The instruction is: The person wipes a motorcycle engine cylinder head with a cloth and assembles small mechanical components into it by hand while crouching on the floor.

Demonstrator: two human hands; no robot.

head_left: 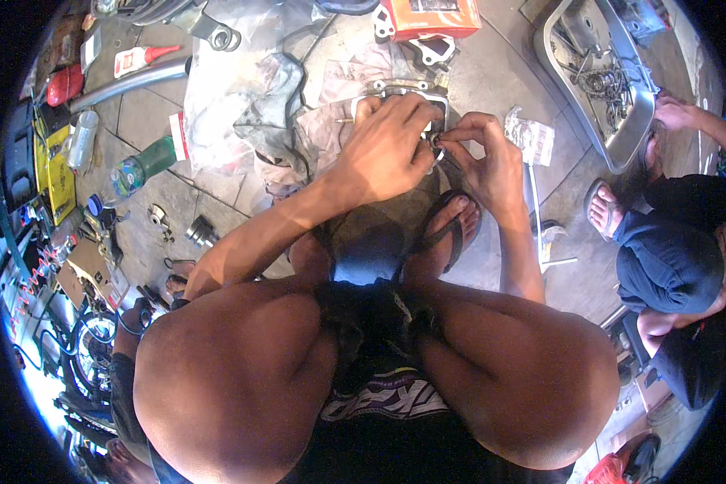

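I am squatting over a tiled floor, knees filling the lower picture. My left hand (pixel 387 145) rests on and grips a grey metal engine part (pixel 403 90) lying on the floor, covering most of it. My right hand (pixel 482 153) pinches a small metal piece (pixel 437 141) between thumb and fingers, right beside my left thumb. Both hands meet just above my sandalled foot (pixel 452 222).
A crumpled plastic sheet and rags (pixel 250 105) lie to the left, with bottles (pixel 137 169), a red-capped tube (pixel 141 58) and small metal parts (pixel 198 230). An orange box (pixel 431 16) lies behind. A metal tray of parts (pixel 621 121) stands at the right, where another person (pixel 678 242) squats.
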